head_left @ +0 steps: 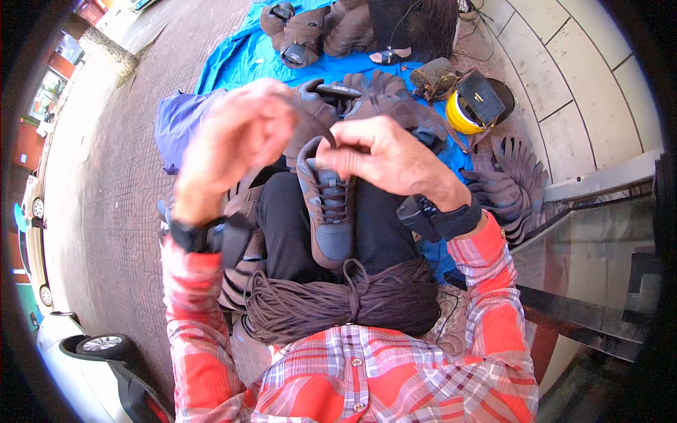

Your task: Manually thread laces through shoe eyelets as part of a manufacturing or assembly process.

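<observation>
A grey-brown sneaker (328, 211) rests between my knees, toe toward me, with dark laces through its eyelets. My right hand (384, 156) grips the shoe's tongue and collar at its far end. My left hand (238, 134) is raised above and left of the shoe, fingers curled together; I cannot tell whether a lace end is pinched in them. A thick bundle of dark brown shoelaces (345, 299) lies across my lap, just under the shoe's toe.
More grey-brown shoes (367, 95) are piled on a blue tarp (240, 56) ahead. A stack of dark soles (511, 185) sits at right, near a yellow container (462, 113). Paved sidewalk lies to the left, a parked scooter (106, 352) at lower left.
</observation>
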A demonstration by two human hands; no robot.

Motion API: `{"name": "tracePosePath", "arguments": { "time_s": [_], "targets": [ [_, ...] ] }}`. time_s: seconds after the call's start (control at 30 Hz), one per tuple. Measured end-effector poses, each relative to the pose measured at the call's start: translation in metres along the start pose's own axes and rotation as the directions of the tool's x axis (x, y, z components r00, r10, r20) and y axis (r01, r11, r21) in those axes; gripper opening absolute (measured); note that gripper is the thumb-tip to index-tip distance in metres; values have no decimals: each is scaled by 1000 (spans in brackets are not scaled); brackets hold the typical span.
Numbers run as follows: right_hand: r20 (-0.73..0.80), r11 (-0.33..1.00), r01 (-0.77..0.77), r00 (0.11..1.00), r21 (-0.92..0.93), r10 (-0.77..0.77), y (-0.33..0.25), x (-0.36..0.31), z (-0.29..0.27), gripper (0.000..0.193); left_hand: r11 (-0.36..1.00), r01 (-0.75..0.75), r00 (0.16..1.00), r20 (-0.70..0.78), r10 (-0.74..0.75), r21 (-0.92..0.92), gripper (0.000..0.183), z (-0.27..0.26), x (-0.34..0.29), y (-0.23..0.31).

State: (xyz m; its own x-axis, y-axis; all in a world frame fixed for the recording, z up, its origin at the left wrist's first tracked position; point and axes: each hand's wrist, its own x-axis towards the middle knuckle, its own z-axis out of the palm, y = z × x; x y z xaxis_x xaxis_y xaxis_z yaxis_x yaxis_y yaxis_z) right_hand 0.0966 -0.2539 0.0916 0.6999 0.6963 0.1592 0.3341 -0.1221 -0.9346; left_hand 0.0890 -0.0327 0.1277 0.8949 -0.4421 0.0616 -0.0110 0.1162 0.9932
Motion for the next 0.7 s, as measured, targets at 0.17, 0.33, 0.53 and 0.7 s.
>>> {"name": "tracePosePath", "arguments": {
  "time_s": [0.17,0.33,0.53,0.7],
  "targets": [
    [-317,998,-42,948,-46,25,-1,9,-22,29,214,-316,923,247,294,924,21,5,23,-130],
    [-333,997,-77,941,-24,65,2,8,-26,29,141,-358,921,324,217,923,17,42,-4,-139],
    [-316,997,-42,948,-60,21,1,13,-14,28,389,-255,950,155,271,885,13,33,4,-148],
    [-262,986,32,962,-165,-75,1,20,3,25,110,-189,956,157,246,976,13,43,-7,-154]
  ]
}}
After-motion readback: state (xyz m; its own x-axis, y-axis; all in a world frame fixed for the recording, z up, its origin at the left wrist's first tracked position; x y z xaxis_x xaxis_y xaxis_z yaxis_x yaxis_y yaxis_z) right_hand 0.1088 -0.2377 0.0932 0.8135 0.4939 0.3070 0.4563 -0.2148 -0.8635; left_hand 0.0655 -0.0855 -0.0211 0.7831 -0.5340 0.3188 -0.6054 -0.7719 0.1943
